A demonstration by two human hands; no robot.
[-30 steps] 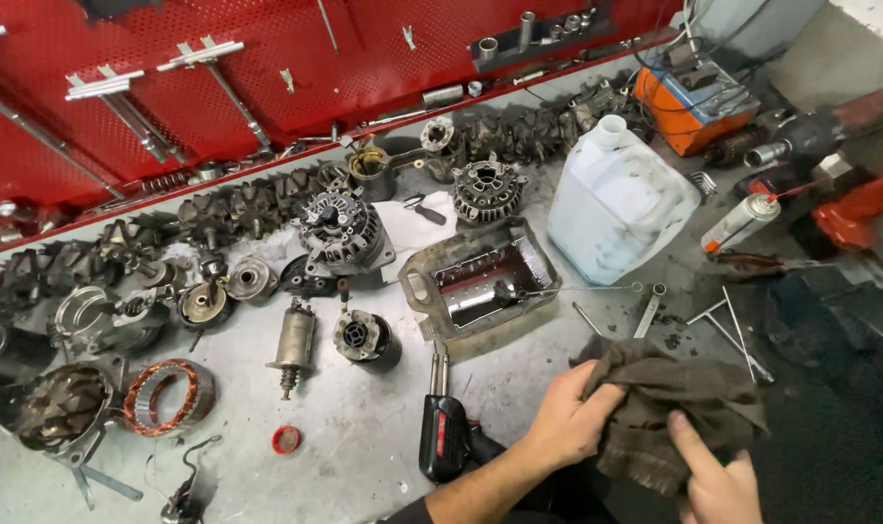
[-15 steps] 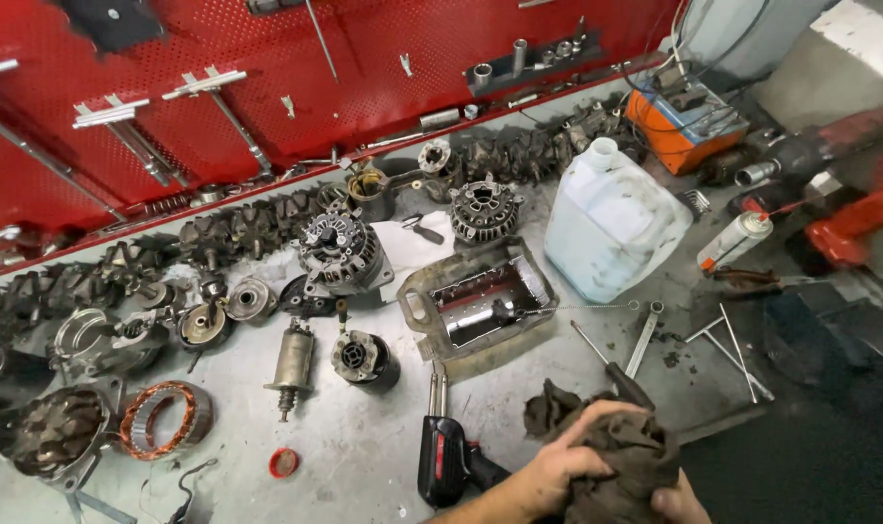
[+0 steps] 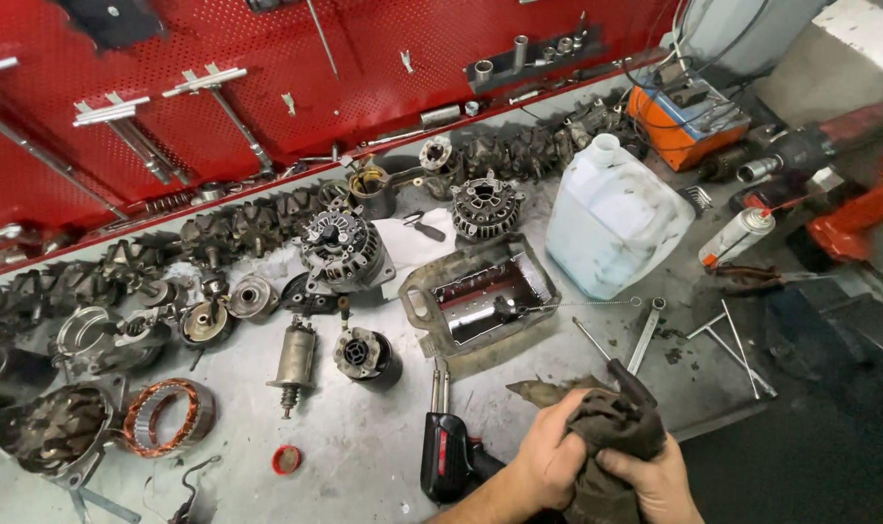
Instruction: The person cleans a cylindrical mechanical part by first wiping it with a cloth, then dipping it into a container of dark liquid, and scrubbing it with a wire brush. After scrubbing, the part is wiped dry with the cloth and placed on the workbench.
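1. While both hands work at the near edge of the desk (image 3: 364,446), the left hand (image 3: 548,456) and the right hand (image 3: 655,475) close together around a dark, greasy rag (image 3: 606,427); each grip is wrapped tight on the cloth, fingers curled into its folds.
2. Rag: bunched between the two palms, with a loose corner trailing toward the left hand's side; it sits just in front of the metal tray (image 3: 480,301), nearer the viewer.
3. Metal tray: shallow, rectangular and oily, with a thin wire brush lying across it; taken as the landmark for the items below.
4. Screwdriver (image 3: 611,364): black-handled, lying between the tray and the rag, its handle end touching or just under the cloth.
5. White plastic canister (image 3: 611,218): stands just beside the tray, on its right.
6. Spray can (image 3: 737,236): lies tilted beyond the canister, farther right of the tray.
7. Alternator (image 3: 344,247): sits just left of the tray, on a white cloth.
8. Starter motor (image 3: 296,359): lies left of the tray and nearer the viewer.
9. Black-and-red tool (image 3: 446,451): rests in front of the tray, just beside the left hand's forearm.
10. Red pegboard (image 3: 267,78): rises behind the tray, with a row of dark rotor parts along its foot.
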